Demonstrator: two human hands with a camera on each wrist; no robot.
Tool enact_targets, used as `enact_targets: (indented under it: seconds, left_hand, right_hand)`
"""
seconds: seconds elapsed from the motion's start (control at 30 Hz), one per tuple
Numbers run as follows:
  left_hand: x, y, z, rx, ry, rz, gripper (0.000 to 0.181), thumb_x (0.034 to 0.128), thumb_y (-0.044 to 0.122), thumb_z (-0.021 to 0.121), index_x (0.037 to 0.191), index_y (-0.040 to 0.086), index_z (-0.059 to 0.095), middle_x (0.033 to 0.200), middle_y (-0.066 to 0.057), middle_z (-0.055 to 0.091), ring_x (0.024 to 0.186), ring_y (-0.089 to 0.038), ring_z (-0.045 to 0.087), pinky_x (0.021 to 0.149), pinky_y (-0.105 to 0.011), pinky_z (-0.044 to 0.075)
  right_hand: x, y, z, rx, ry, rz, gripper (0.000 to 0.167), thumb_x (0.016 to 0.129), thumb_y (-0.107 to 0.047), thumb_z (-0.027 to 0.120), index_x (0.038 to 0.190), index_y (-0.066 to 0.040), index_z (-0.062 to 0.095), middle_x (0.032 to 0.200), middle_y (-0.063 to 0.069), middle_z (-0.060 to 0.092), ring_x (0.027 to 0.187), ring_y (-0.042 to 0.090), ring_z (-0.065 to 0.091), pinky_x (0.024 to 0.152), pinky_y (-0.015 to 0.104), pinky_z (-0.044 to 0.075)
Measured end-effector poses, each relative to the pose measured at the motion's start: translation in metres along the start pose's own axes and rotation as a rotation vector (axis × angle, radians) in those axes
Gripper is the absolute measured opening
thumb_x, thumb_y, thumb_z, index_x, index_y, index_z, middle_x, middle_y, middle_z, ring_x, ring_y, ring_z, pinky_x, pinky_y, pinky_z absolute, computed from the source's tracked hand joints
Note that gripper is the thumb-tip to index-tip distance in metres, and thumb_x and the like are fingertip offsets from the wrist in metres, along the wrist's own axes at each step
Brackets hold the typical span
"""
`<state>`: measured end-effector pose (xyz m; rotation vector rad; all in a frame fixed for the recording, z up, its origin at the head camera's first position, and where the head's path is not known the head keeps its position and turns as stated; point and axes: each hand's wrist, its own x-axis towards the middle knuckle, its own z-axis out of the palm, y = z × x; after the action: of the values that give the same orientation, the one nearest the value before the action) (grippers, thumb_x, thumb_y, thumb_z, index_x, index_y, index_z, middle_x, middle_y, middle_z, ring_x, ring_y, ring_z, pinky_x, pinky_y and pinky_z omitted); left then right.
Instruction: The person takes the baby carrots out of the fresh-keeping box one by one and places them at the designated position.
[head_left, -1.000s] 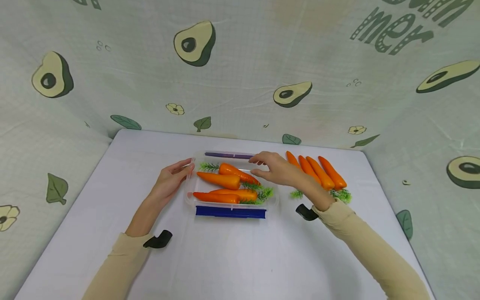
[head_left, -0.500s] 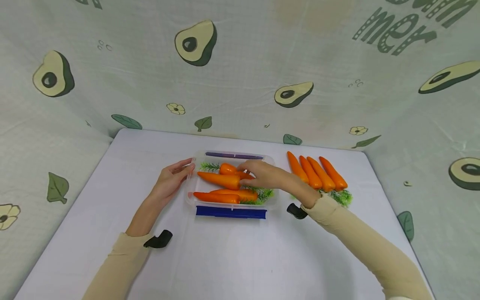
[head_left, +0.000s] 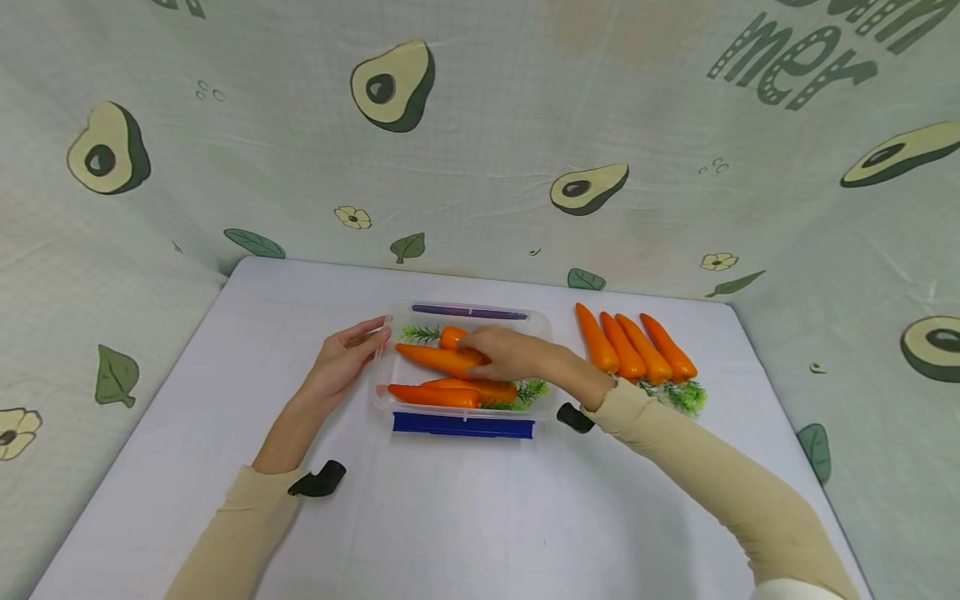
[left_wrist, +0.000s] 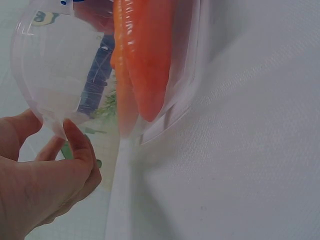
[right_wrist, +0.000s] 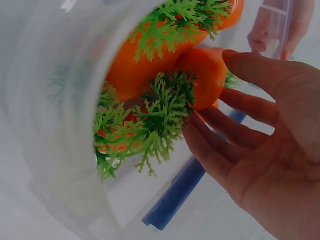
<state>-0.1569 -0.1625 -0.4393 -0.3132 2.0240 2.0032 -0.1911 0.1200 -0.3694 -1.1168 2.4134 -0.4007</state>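
Observation:
A clear plastic container [head_left: 387, 367] with blue side clips holds several orange toy carrots with green leafy tops. At its left side, my left hand [head_left: 341, 367] pinches the rim; the left wrist view shows thumb and fingers on the container's clear edge [left_wrist: 52, 122]. My right hand [head_left: 506, 352] reaches inside and grips the thick end of a carrot [head_left: 435, 358] whose tip points left. In the right wrist view, thumb and fingers lie around that carrot's rounded end [right_wrist: 207, 75], beside its green leaves [right_wrist: 165, 107]. Two more carrots [head_left: 431, 397] lie along the near side.
Several loose carrots [head_left: 637, 346] lie side by side on the white table [head_left: 480, 517], right of the container, tops toward me. The near blue clip [head_left: 462, 426] is folded outward. Cloth with avocado prints [head_left: 480, 142] rises behind the table.
My right hand has moved left and down from above the container's right side onto the carrot, and its fingers have closed around it. My left hand has stayed at the rim.

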Motion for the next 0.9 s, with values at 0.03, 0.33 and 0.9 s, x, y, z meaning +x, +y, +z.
enact_targets:
  seconds: [0.03,0.33,0.9]
  left_hand:
    - [0.0,0.0,0.0,0.001,0.0,-0.002,0.062,0.101,0.041,0.066,0.155,0.015,0.049,0.153,-0.01,0.048,0.12,-0.015,0.054,0.115,-0.028,0.039]
    - [-0.001,0.001,0.0,-0.008,-0.003,0.002,0.062,0.1009,0.04,0.067,0.155,0.014,0.049,0.152,-0.011,0.048,0.122,-0.014,0.051,0.114,-0.027,0.039]
    - [-0.003,0.003,0.001,0.0,-0.002,-0.013,0.064,0.1013,0.039,0.066,0.156,0.014,0.046,0.163,-0.007,0.039,0.142,-0.022,0.041,0.119,-0.035,0.034]
  right_hand:
    - [0.001,0.0,0.001,-0.002,-0.006,0.005,0.041,0.101,-0.018,0.069,0.137,0.001,0.061,0.125,0.012,0.065,0.111,0.026,0.058,0.103,0.037,0.051]
    - [0.012,-0.001,0.009,-0.053,0.015,0.038,0.04,0.099,-0.018,0.072,0.133,-0.001,0.062,0.109,0.007,0.063,0.098,0.021,0.053,0.092,0.03,0.052]
    - [-0.013,0.001,-0.001,-0.002,0.15,0.004,0.039,0.095,-0.014,0.076,0.13,0.001,0.068,0.121,0.013,0.067,0.106,0.024,0.06,0.096,0.034,0.054]
